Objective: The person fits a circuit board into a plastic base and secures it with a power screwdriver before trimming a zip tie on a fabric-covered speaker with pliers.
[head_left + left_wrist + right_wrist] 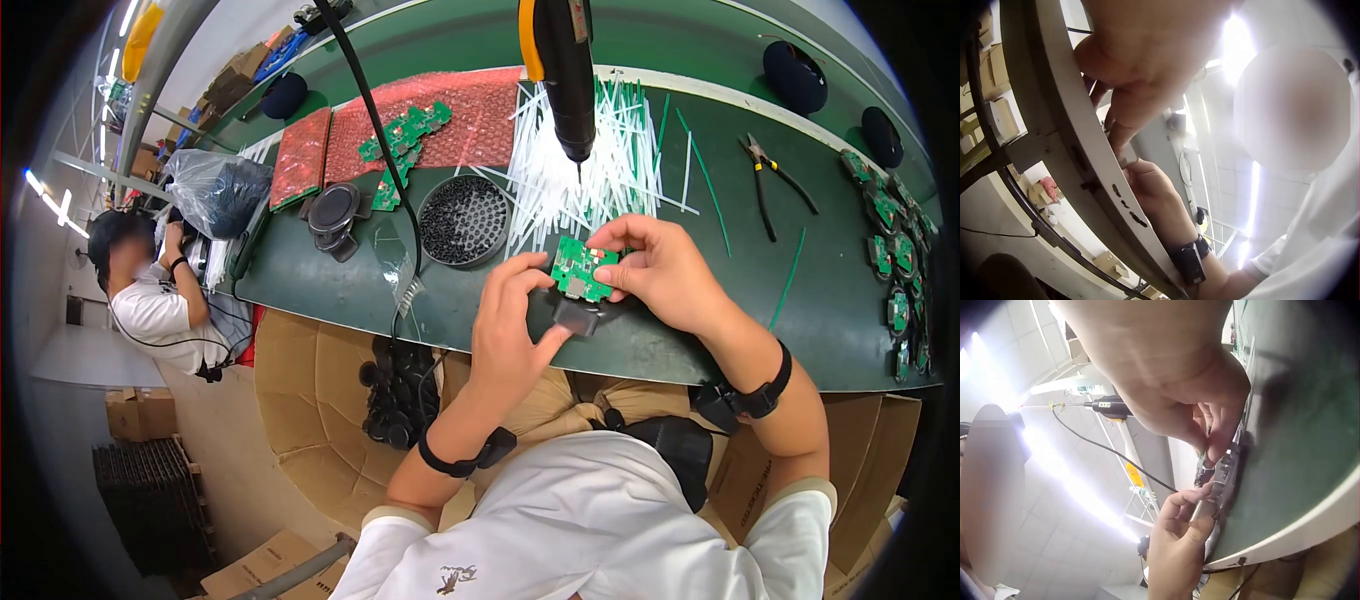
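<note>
My right hand pinches a green circuit board between thumb and fingers at its right side. Just below the board, my left hand grips a dark housing, thumb on its lower side and fingertips near the board's left edge. Seen in the right wrist view, the left hand has its fingers round a greyish part, close under the right hand. The left wrist view shows the left hand above the right hand, mostly hiding what they hold.
A black screwdriver hangs over white sticks. To the left are a round tray of small black pieces, loose boards and bubble wrap. Pliers and assembled boards lie right. Another person sits far left.
</note>
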A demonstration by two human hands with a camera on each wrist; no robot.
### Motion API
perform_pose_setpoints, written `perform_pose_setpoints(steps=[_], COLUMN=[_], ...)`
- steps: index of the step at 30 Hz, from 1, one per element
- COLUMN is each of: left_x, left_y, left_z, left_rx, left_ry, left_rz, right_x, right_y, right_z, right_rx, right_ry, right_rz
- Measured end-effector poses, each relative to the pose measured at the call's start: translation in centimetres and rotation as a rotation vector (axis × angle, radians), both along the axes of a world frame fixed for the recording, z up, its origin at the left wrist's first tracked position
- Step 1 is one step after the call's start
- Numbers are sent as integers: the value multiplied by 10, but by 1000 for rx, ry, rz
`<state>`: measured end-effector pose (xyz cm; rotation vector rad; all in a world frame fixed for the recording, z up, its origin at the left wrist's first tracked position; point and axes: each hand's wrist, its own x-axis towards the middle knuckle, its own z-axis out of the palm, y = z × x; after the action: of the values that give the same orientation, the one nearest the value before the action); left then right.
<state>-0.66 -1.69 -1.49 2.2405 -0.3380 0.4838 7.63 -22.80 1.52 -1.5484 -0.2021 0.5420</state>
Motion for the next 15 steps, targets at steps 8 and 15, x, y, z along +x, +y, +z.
perform_pose_setpoints(steps=[8, 15], left_x=[5, 5], left_y=[-3, -3], left_z=[2, 0], left_rx=[-62, 7], left_ry=[-18, -36], left_rz=[-47, -59], right_x=[3, 2], right_y=[-5, -8], right_z=[-8, 1], right_rx=[-123, -310], right_ry=[-175, -512], right_rz=[-59, -1])
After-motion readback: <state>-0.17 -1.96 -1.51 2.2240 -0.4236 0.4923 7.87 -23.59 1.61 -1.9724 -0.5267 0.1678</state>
